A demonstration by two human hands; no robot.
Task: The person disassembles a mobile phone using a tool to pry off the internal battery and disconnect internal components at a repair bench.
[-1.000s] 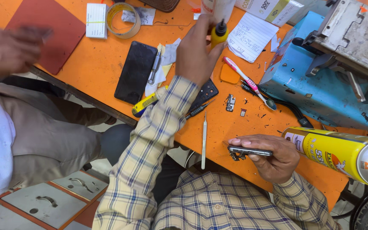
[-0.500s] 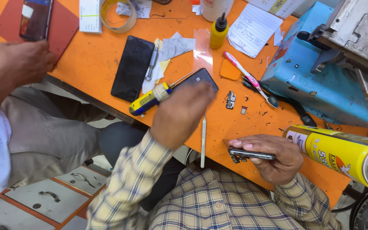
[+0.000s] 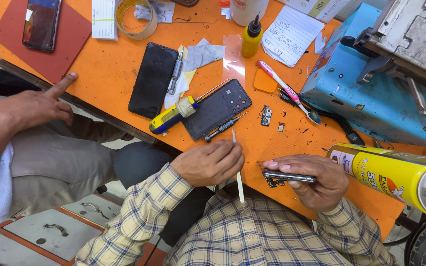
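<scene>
The right hand (image 3: 309, 180) grips a phone (image 3: 289, 176) on its edge, steady. At its 9 o'clock, the left hand (image 3: 210, 162) pinches a white stick (image 3: 237, 170), ready to pry.

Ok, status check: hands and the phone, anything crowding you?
Left hand gripping thin white pry stick. Right hand holding phone edge-on at bench edge. Yellow spray can lying close beside right hand.
</scene>
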